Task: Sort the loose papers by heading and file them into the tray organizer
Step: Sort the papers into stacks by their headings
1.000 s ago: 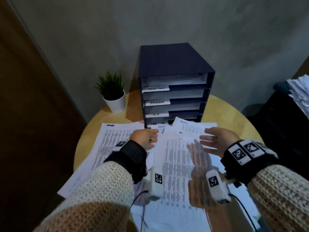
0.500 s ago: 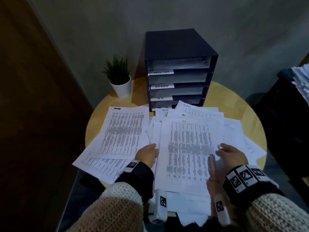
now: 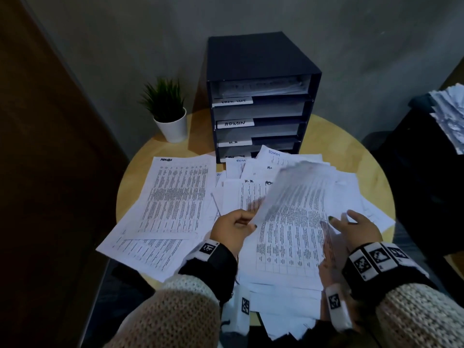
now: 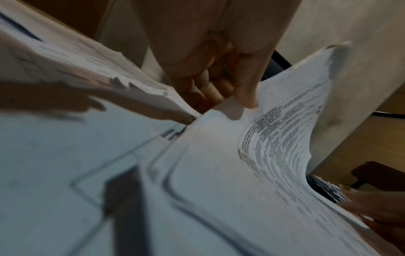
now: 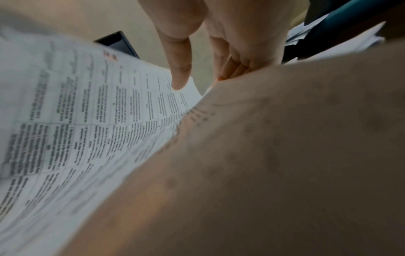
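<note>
1 round table of light wood [image 3: 339, 136]. 1 small green artificial-looking plant in a white pot [image 3: 168, 114], upright at the table's rear left, near the wall. 1 grey plaster wall [image 3: 351, 33] behind. 1 dark brown wooden panel [image 3: 45, 146], possibly a door, at left. 1 dark piece of furniture [image 3: 426, 177] at right, bearing a stack of crumpled white sheets [image 3: 449, 114].

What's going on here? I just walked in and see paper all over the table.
A person is sorting loose papers on a round table. The left hand pinches one sheet by its corner and lifts it off the pile; the right hand rests open at the pile's right edge. The tray organizer stands behind, with a slot labelled ADMIN. Most sheets remain unfiled.
</note>
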The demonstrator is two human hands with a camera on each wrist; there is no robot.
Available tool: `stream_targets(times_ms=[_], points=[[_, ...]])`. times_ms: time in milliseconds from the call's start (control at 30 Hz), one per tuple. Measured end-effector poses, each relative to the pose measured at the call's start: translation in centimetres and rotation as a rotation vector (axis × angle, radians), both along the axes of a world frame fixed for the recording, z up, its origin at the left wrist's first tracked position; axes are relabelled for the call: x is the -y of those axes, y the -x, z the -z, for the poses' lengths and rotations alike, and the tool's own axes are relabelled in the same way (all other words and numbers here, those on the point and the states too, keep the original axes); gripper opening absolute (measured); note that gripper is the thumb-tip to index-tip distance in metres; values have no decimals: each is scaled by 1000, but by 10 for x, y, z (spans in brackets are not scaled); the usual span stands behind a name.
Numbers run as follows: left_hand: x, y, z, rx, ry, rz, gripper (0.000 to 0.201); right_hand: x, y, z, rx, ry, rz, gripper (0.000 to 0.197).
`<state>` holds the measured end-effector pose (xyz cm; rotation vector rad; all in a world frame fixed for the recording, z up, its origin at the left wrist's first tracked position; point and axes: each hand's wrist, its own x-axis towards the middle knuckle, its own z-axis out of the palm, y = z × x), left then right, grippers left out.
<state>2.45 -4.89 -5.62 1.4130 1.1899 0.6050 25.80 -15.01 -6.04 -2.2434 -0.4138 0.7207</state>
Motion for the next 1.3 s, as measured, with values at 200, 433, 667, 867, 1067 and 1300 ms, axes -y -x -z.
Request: stream_targets(times_ms=[200, 433, 667, 867, 1067, 1300], points=[[-1, -4, 1, 27, 0, -4, 26, 6, -6, 14, -96, -96, 132, 27], [-7, 3, 10, 79, 38, -146, 27, 6, -4, 5, 17, -57, 41, 28], [-14, 5, 12, 31, 3, -98, 16, 1, -5, 6, -146, -69, -58, 14], [-18, 8, 10, 40, 77, -153, 32, 0, 2, 1, 7, 0, -150, 15], [-28, 18, 24, -184, 56, -284, 28, -2, -4, 8, 112, 231, -181, 41], [-28, 18, 27, -301, -19, -256, 39, -4, 0, 9, 145, 255, -215, 42]])
